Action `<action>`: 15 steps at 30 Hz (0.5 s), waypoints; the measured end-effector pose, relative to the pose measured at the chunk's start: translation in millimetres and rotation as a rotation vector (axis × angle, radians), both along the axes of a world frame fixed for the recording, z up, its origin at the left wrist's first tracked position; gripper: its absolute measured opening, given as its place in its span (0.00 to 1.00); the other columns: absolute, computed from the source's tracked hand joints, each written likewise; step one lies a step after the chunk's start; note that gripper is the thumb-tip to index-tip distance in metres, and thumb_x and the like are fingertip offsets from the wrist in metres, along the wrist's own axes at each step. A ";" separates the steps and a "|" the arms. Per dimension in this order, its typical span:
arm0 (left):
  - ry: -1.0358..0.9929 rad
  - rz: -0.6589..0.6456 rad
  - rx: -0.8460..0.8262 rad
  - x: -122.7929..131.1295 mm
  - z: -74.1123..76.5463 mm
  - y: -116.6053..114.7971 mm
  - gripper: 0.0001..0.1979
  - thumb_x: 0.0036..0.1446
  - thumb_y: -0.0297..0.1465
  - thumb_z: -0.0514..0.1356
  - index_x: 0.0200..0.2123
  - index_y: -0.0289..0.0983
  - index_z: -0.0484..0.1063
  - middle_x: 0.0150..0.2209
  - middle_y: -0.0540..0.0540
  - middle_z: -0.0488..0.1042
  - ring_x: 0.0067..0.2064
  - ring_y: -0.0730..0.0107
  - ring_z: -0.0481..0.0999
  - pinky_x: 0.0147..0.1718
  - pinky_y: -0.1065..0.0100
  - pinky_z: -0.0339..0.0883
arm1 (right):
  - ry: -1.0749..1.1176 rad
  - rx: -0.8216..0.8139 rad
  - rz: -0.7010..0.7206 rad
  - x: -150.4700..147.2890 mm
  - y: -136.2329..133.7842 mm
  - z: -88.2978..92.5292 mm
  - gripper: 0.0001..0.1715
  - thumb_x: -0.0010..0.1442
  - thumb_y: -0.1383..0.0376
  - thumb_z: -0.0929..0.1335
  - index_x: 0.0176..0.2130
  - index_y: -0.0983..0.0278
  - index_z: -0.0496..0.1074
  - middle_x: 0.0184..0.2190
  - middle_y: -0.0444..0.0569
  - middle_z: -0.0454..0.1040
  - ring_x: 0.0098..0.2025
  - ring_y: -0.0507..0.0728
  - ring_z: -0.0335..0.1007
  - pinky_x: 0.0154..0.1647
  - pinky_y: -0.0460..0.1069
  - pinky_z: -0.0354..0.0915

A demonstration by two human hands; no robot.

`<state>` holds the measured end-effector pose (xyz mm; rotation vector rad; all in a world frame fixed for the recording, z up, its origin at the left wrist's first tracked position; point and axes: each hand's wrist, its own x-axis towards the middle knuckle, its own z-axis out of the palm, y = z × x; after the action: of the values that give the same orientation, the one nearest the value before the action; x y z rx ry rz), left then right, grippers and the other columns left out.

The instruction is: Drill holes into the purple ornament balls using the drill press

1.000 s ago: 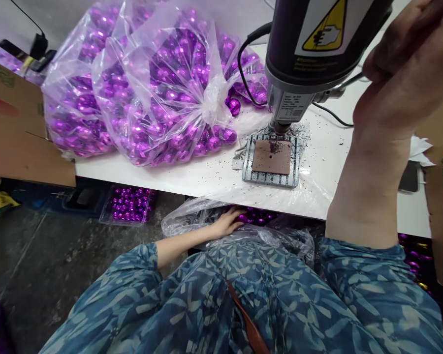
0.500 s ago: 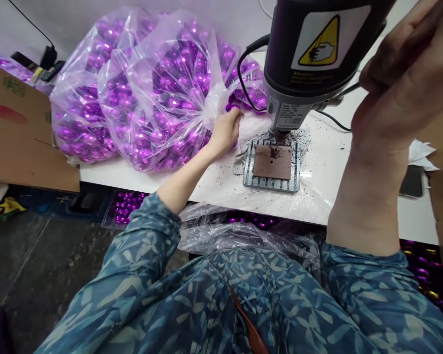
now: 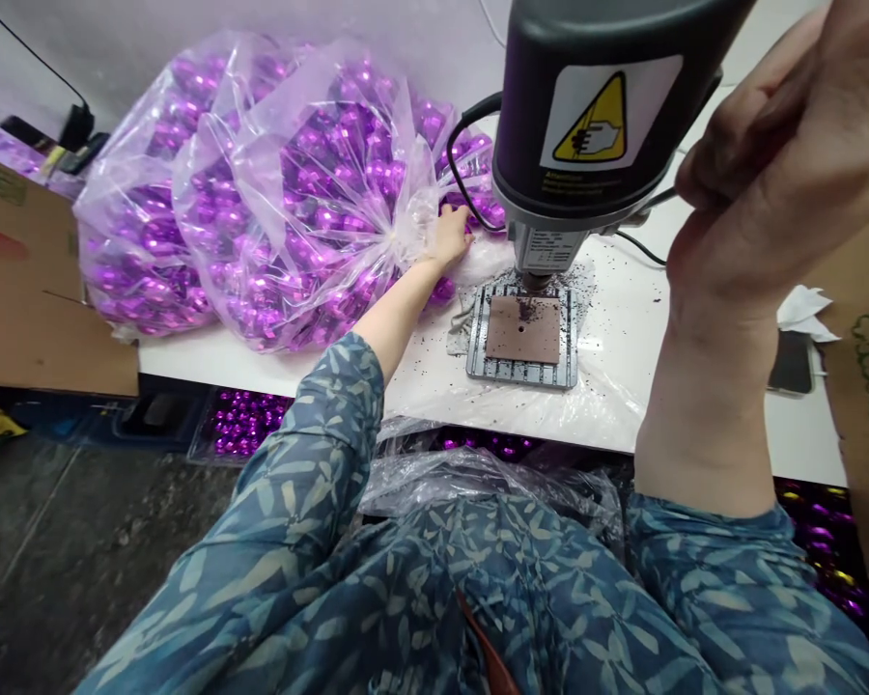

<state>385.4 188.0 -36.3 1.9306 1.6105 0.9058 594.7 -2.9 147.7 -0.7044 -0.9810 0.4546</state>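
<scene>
My left hand (image 3: 453,235) reaches past the knotted neck of a clear plastic bag (image 3: 296,193) full of shiny purple balls. Its fingers are apart and partly bent, touching or close to loose purple balls (image 3: 482,169) behind the knot. One purple ball (image 3: 443,291) lies below the wrist. Raised at the upper right, my right hand (image 3: 774,145) is closed beside the black bench drill (image 3: 586,106); what its fingers wrap is hidden. Under the drill, a brown square plate (image 3: 522,330) with a small hole lies on a slotted metal base (image 3: 478,362).
Dark shavings are scattered on the white table (image 3: 420,381) around the base. Cardboard boxes (image 3: 43,290) flank both sides. A phone (image 3: 792,363) and white tissue (image 3: 803,311) lie at the right. Below the table edge sits a tray of purple balls (image 3: 242,422).
My left hand has reached farther toward the loose balls behind the bag's knot, and its fingers have spread. My right hand stays raised beside the drill. The whole view has shifted slightly.
</scene>
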 end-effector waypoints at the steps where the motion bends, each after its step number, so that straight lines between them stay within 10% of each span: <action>1: 0.074 0.010 -0.017 -1.3 1.5 -5.7 0.16 0.52 0.16 0.67 0.42 0.38 0.77 0.60 0.31 0.79 0.69 0.39 0.74 0.76 0.46 0.58 | 0.003 -0.005 -0.010 -0.5 0.6 0.7 0.50 0.44 0.29 0.68 0.30 0.74 0.55 0.20 0.45 0.44 0.22 0.38 0.51 0.31 0.39 0.46; 5: 0.082 -0.082 -0.057 -5.4 15.5 -25.4 0.18 0.49 0.13 0.68 0.41 0.37 0.77 0.53 0.36 0.82 0.65 0.41 0.77 0.72 0.48 0.63 | -0.012 0.012 -0.016 -1.7 2.9 3.2 0.46 0.45 0.32 0.69 0.33 0.73 0.61 0.20 0.45 0.42 0.21 0.40 0.51 0.30 0.40 0.43; 11: -0.548 0.032 -0.179 -20.7 40.0 -77.8 0.12 0.66 0.29 0.71 0.50 0.39 0.75 0.48 0.40 0.85 0.49 0.59 0.86 0.51 0.57 0.82 | 0.018 0.032 0.065 -5.8 3.9 7.2 0.43 0.43 0.36 0.70 0.33 0.71 0.59 0.21 0.42 0.41 0.20 0.41 0.49 0.26 0.44 0.37; 15: -0.869 -0.009 -0.479 -33.4 28.7 -133.0 0.07 0.69 0.31 0.71 0.47 0.38 0.78 0.47 0.38 0.87 0.48 0.60 0.89 0.50 0.55 0.86 | 0.004 0.028 0.025 -5.3 5.0 6.8 0.44 0.43 0.33 0.69 0.32 0.69 0.56 0.20 0.42 0.42 0.20 0.42 0.49 0.27 0.45 0.37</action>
<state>352.0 55.1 -7.6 0.9911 1.1339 1.0312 589.4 2.2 154.5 -0.6664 -0.9914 0.4635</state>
